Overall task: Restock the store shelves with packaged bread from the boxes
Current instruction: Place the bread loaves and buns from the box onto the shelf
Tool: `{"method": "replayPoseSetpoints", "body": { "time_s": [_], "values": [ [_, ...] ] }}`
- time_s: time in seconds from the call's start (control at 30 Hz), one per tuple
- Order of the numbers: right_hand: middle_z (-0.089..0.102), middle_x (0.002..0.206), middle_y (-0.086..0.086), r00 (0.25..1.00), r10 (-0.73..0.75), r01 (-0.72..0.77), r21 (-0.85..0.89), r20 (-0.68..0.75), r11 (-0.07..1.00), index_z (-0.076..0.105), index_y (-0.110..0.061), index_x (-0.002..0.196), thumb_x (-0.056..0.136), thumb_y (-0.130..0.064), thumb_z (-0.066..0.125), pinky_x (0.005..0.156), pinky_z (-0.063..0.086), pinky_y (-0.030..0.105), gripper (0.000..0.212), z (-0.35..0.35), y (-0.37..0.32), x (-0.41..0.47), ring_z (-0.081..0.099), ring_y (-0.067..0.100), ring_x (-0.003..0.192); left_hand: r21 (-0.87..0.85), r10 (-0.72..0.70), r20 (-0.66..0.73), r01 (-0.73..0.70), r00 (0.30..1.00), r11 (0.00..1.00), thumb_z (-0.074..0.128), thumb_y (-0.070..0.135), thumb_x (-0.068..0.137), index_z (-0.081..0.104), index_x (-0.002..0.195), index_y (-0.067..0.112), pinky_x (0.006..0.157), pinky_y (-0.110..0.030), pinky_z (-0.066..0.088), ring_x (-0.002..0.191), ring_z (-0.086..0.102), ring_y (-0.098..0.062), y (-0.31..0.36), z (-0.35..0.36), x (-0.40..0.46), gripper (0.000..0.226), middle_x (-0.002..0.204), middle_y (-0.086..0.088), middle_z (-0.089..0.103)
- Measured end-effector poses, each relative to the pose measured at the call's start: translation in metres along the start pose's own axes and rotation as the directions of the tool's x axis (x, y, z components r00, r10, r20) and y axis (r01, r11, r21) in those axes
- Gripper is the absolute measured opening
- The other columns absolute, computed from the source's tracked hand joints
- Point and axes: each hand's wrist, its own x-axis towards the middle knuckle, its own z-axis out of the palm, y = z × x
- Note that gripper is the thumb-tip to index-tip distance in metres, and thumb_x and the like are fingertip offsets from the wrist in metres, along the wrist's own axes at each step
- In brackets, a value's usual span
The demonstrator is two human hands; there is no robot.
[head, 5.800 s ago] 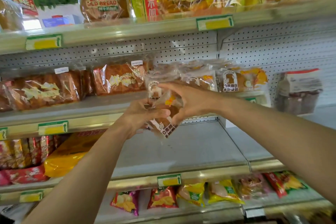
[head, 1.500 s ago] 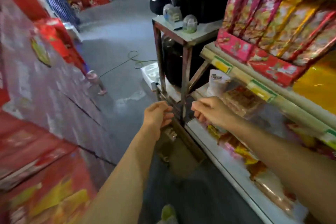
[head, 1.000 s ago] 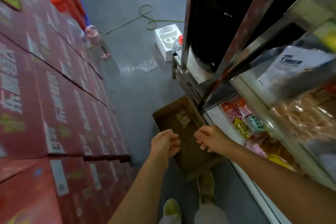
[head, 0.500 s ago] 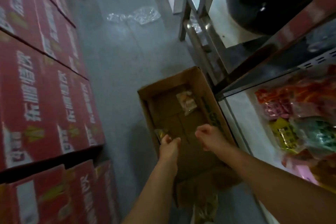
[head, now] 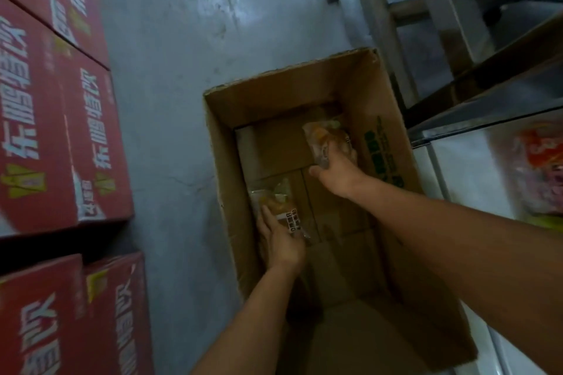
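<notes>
An open brown cardboard box [head: 387, 119] stands on the floor below me. Both my hands reach down into it. My left hand [head: 281, 237] grips a clear-wrapped bread packet [head: 278, 205] with a white label, near the box's left wall. My right hand [head: 338, 169] grips a second bread packet [head: 323, 138] farther in, near the right wall. The box bottom around the two packets is bare cardboard.
Stacked red printed cartons [head: 45, 119] line the left side. Grey concrete floor [head: 170, 49] runs between them and the box. A metal stand's legs [head: 380, 9] rise behind the box. The store shelf's bottom tier [head: 475, 167] with coloured snack packets [head: 536, 167] lies at the right.
I have turned from the shelf and bent down over the box. Both hands, held above it half a second ago, have gone inside and each has taken hold of a bread packet.
</notes>
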Motion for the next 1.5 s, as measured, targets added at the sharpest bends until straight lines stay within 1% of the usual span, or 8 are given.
{"method": "replayPoseSetpoints", "body": {
  "time_s": [0.17,0.37,0.57,0.73,0.83,0.93,1.33,1.5],
  "values": [
    [-0.001,0.162,0.008,0.996,0.009,-0.027,-0.193,-0.09,0.981,0.008,-0.024,0.155,0.097,-0.03,0.052,0.119,0.012,0.048,0.073,0.016,0.007,0.026,0.001,0.034,0.147,0.01,0.004,-0.102,-0.003,0.995,1.0,0.063,0.031,0.095,-0.003,0.158,0.017,0.12,-0.045,0.016,0.151,0.004,-0.027,-0.001,0.004,0.02,0.092,0.165,-0.003,-0.001],
    [0.03,0.152,0.006,0.898,-0.328,0.169,-0.459,-0.294,0.872,0.042,-0.024,0.143,0.092,-0.019,0.054,0.109,0.029,0.043,0.053,0.026,0.015,0.025,0.026,0.031,0.137,0.09,0.068,-0.2,-0.051,0.977,0.995,0.061,0.035,0.095,0.013,0.156,0.02,0.119,-0.047,0.018,0.15,0.005,-0.029,0.001,0.015,0.031,0.079,0.162,-0.008,0.005],
    [0.019,0.156,0.014,0.967,0.102,-0.143,-0.168,-0.232,0.975,0.005,-0.012,0.155,0.088,-0.039,0.066,0.11,0.031,0.046,0.095,0.025,0.007,0.057,0.023,0.034,0.142,0.06,0.086,-0.222,-0.074,0.971,0.995,0.075,0.033,0.085,0.008,0.156,0.033,0.116,-0.054,0.022,0.148,0.01,-0.031,0.007,0.016,0.038,0.097,0.161,-0.005,0.005],
    [0.036,0.147,0.015,0.957,0.041,-0.127,-0.288,-0.287,0.949,0.034,-0.01,0.144,0.074,-0.049,0.078,0.106,0.032,0.044,0.091,0.04,0.016,0.047,0.029,0.034,0.138,-0.082,-0.101,-0.242,0.083,0.965,0.993,0.089,0.027,0.069,0.012,0.154,0.025,0.111,-0.05,0.032,0.138,0.037,-0.033,0.01,0.016,0.044,0.114,0.148,-0.012,0.036],
    [0.042,0.142,0.011,0.968,0.071,-0.112,-0.165,-0.239,0.98,0.05,-0.015,0.134,0.073,-0.04,0.081,0.105,0.038,0.045,0.073,0.049,0.021,0.038,0.031,0.033,0.137,-0.43,-0.316,-0.107,0.242,0.943,0.87,0.094,0.023,0.06,0.05,0.127,0.017,0.095,-0.05,0.053,0.112,0.062,-0.033,0.007,0.015,0.044,0.081,0.124,-0.012,0.062],
    [0.056,0.125,0.007,0.975,0.037,-0.026,0.051,-0.221,0.998,0.052,-0.017,0.123,0.072,-0.027,0.083,0.089,0.047,0.039,0.06,0.049,0.024,0.02,0.052,0.028,0.119,-0.59,-0.311,0.087,0.3,0.947,0.749,0.09,0.014,0.066,0.062,0.095,0.018,0.083,-0.05,0.059,0.089,0.071,-0.029,0.003,0.01,0.03,0.04,0.102,-0.01,0.072],
    [0.07,0.095,-0.004,0.973,0.083,0.08,0.658,-0.213,0.749,0.061,-0.027,0.101,0.083,-0.042,0.073,0.061,0.052,0.021,0.026,-0.027,-0.003,-0.138,0.069,0.009,0.083,-0.678,-0.194,0.126,0.228,0.973,0.699,0.07,0.03,0.091,0.063,0.107,0.017,0.086,-0.052,0.058,0.087,0.072,-0.031,0.029,-0.066,-0.093,0.022,0.098,-0.013,0.073],
    [0.076,0.088,-0.005,0.976,0.131,0.055,0.781,-0.173,0.623,0.068,-0.026,0.101,0.078,-0.066,0.064,0.084,0.057,0.04,0.046,-0.054,-0.025,-0.213,0.074,0.014,0.082,-0.634,-0.15,0.124,0.195,0.981,0.749,0.062,0.044,0.093,0.057,0.125,0.012,0.091,-0.053,0.056,0.095,0.071,-0.031,0.051,-0.107,-0.156,0.046,0.111,-0.015,0.071]
  ]
}}
